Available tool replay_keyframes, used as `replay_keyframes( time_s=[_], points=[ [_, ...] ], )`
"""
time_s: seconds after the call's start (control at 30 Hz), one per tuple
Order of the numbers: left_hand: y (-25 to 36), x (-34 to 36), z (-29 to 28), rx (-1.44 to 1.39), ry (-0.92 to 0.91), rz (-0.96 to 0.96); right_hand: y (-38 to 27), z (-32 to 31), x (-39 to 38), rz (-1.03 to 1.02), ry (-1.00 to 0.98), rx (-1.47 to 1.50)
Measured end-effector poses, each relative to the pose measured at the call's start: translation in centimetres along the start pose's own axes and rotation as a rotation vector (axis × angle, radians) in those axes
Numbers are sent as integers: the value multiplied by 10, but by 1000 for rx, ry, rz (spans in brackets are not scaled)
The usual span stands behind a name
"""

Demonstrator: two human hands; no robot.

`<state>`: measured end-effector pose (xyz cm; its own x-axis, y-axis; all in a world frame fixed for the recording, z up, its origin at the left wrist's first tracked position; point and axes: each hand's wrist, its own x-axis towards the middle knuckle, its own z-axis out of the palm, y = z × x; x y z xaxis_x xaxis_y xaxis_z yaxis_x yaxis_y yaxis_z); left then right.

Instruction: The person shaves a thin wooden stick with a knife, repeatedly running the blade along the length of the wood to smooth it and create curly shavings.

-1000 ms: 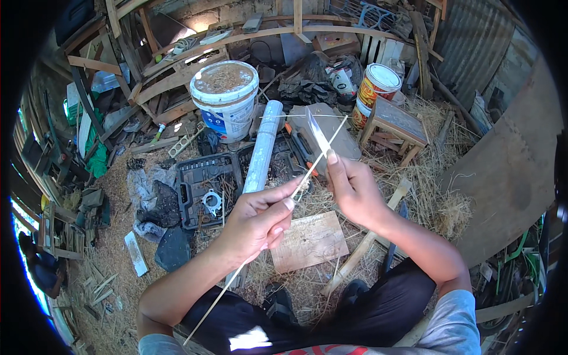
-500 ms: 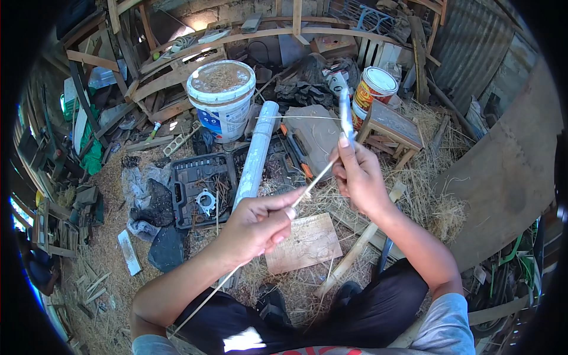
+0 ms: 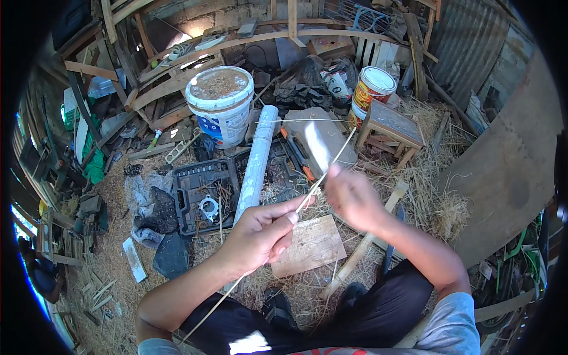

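My left hand (image 3: 260, 234) pinches a long, thin pale strip (image 3: 331, 165), which runs diagonally from beside my left forearm up to the right. Just up and right of it, my right hand (image 3: 352, 195) is closed on a knife, its blade (image 3: 317, 144) a bright motion-blurred shape beside the strip's upper end; whether they touch I cannot tell. Beneath my hands lie a rectangular board (image 3: 307, 251), a long whitish pipe (image 3: 257, 160), an open black tool case (image 3: 192, 195) and a grey-brown flat case (image 3: 334, 145) with orange-handled tools at its side.
A white bucket (image 3: 219, 89), paint cans (image 3: 376, 86), a small wooden stool (image 3: 393, 124), timber frames (image 3: 151, 89), a leaning sheet (image 3: 503, 165) and straw (image 3: 449, 219) surround me. A person (image 3: 38, 266) is partly visible at the far left.
My right hand with the knife swung up and right, then came back down and left, blurring. The blade's angle changed. My left hand still pinches the strip.
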<state>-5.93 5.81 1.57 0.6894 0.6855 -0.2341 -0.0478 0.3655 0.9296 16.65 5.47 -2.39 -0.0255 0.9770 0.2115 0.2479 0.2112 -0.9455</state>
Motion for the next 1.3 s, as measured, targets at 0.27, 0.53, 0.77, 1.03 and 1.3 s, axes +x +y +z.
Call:
replay_keyframes(
  time_s=[0.27, 0.53, 0.77, 1.03, 1.3],
  points=[
    [1, -6, -2, 33, -27, 24, -1, 2, 7, -160, 90, -236],
    [0, -8, -8, -53, -24, 47, -11, 7, 3, 38, -10, -16],
    [1, -6, -10, -53, -16, 33, -5, 19, -5, -112, -165, -160],
    [5, -3, -4, -47, 81, 48, -7, 18, 0, -205, -192, -288],
    [-1, -2, -7, 68, 55, 103, -7, 6, 5, -149, -11, -218]
  ],
)
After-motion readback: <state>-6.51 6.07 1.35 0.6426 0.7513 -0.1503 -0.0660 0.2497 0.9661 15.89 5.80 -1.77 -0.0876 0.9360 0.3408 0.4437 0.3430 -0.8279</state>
